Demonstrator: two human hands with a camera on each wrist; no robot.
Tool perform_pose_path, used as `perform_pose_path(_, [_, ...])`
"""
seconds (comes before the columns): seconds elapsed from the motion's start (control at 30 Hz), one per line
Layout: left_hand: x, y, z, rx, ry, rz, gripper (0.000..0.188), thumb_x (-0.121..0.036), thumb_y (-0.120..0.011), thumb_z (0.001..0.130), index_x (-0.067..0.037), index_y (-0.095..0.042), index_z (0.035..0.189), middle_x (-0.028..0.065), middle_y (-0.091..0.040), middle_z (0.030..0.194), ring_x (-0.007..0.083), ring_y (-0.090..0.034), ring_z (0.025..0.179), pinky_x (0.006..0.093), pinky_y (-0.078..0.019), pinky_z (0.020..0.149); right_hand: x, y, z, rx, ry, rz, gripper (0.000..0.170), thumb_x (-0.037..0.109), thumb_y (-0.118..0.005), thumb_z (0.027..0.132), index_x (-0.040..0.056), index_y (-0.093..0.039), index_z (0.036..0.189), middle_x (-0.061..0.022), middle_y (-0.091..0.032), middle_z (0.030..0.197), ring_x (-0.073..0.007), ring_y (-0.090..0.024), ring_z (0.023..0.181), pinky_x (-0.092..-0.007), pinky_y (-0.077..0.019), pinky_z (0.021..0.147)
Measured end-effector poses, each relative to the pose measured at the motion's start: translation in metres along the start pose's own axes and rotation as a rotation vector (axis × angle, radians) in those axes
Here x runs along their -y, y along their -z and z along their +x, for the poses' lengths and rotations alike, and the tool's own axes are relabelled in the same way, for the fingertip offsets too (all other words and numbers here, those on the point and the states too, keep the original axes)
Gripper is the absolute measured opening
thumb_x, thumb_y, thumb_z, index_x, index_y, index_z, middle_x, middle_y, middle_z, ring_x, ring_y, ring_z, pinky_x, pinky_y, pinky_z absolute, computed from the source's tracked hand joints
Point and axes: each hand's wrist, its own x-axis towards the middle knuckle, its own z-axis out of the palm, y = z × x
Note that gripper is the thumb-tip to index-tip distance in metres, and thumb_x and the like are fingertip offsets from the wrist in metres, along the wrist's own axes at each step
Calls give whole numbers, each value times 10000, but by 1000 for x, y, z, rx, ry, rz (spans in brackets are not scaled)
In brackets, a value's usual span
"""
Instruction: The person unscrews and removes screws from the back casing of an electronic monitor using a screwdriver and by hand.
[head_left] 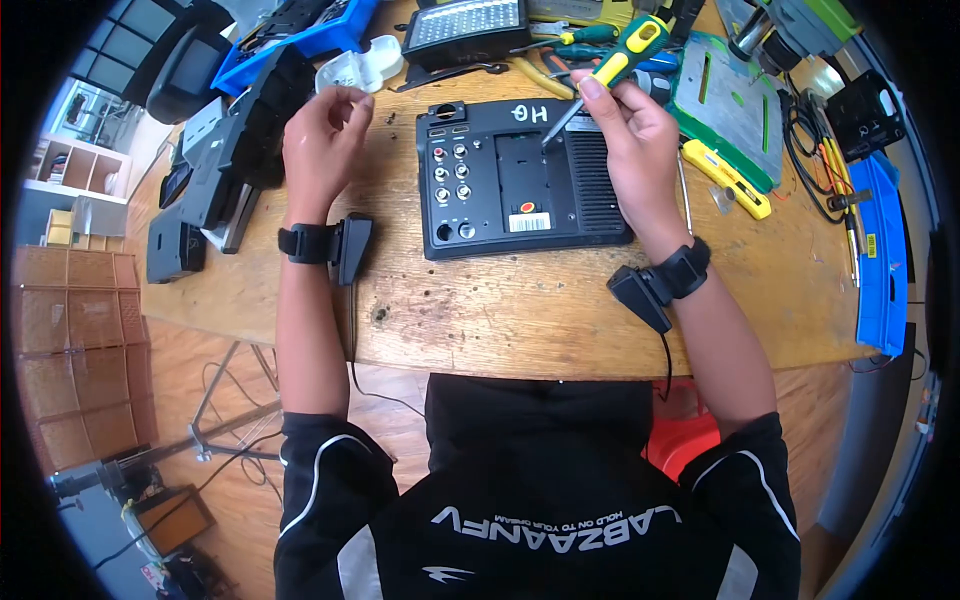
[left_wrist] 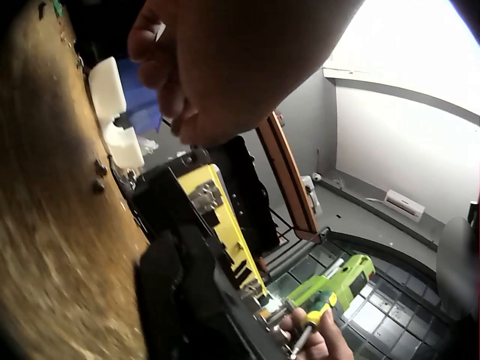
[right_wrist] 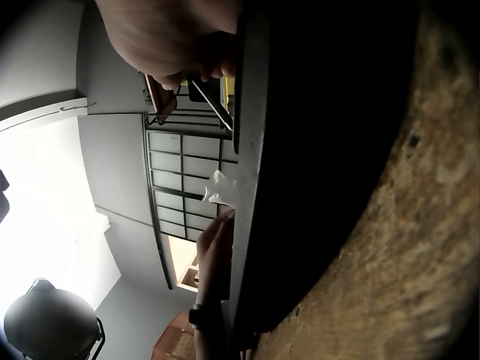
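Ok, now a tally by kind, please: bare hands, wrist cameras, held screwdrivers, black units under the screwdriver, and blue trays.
Bare hands: 2 (left hand, right hand)
Wrist cameras: 2 (left camera, right camera)
Held screwdriver: 1
Black unit: 1
Blue trays: 2 (upper-left tray, far-right tray)
Total: 8

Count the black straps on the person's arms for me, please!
2. One black strap is wrapped just below the left hand, and the other black strap just below the right hand.

"LABZAANFV" [head_left: 557,536] and "HOLD ON TO YOUR DREAM" [head_left: 585,524] on black shirt [head_left: 540,460], white H [head_left: 539,114] on black device [head_left: 525,185]
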Motion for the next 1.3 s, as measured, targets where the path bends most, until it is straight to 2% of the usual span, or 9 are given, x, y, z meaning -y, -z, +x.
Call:
perform_pose_path(0.13, [5, 8, -4, 191, -53, 112, 246, -256, -803, 869, -15, -793, 915, 51, -687, 704, 93, -584, 627, 268, -466, 599, -3, 1, -2, 1, -10, -30, 308, 273, -728, 991, -6, -750, 1118, 18, -704, 894, -13, -581, 796, -191, -465, 729])
perform_pose_path(0.23, [9, 8, -1, 279, -32, 93, 229, -298, -833, 819, -97, -827, 928, 69, -737, 728, 182, -674, 646, 329, -527, 635, 3, 1, -2, 17, -70, -32, 335, 234, -696, 1011, -42, -716, 1201, -91, -736, 1131, -93, -639, 1034, -239, -468, 966])
perform_pose_path(0.53, [16, -6, -5, 301, -79, 104, 192, -286, -790, 860, -124, -826, 957, 88, -747, 765, 204, -685, 682, 353, -539, 668, -1, 0, -2, -5, -19, -2, 341, 279, -735, 986, -17, -740, 1155, 3, -720, 924, -26, -606, 827, -201, -483, 758])
perform_pose_path(0.77, [9, -7, -5, 233, -69, 76, 215, -280, -723, 924, -89, -781, 1004, 82, -726, 764, 179, -641, 650, 339, -516, 647, -3, 2, -4, 6, -9, -25, 327, 277, -729, 990, -18, -742, 1133, -3, -725, 931, -28, -619, 843, -203, -487, 775])
perform_pose_path(0.83, [8, -10, 1, 210, -73, 48, 227, -277, -710, 941, -73, -770, 1019, 72, -719, 760, 158, -613, 625, 329, -502, 626, 2, 0, -3, 11, -61, -14, 321, 225, -697, 1012, -35, -721, 1197, -67, -737, 1109, -70, -631, 1003, -225, -476, 928])
perform_pose_path(0.9, [14, -18, 1, 184, -161, -226, 205, -178, -659, 1003, 2, -735, 1067, 8, -704, 829, 55, -565, 661, 232, -452, 611, 1, -1, -2, 6, -21, -5, 320, 252, -712, 1001, -25, -732, 1161, -39, -732, 1023, -49, -626, 924, -214, -482, 850])
perform_pose_path(1.0, [-8, -11, -4, 226, 82, -612, 188, -167, -656, 1015, -7, -725, 1085, 8, -708, 872, 33, -532, 653, 206, -417, 600, -3, 0, -1, -1, 19, 6, 322, 281, -728, 991, -10, -743, 1128, -11, -728, 937, -29, -619, 843, -205, -489, 768])
perform_pose_path(1.13, [-3, -16, -3, 238, 86, -782, 160, -136, -671, 1002, -11, -735, 1079, 34, -719, 877, 23, -521, 640, 198, -418, 597, 1, -1, -3, 21, 25, -33, 320, 272, -733, 987, -16, -744, 1126, 7, -713, 912, -23, -601, 821, -198, -477, 751])
perform_pose_path(1.3, [13, -13, 0, 161, 2, -234, 183, -131, -738, 873, 9, -780, 982, 66, -780, 875, 113, -726, 784, 243, -563, 734, 7, -4, -1, 14, 12, -61, 317, 266, -744, 980, -21, -752, 1114, 16, -704, 901, -22, -569, 800, -193, -453, 724])
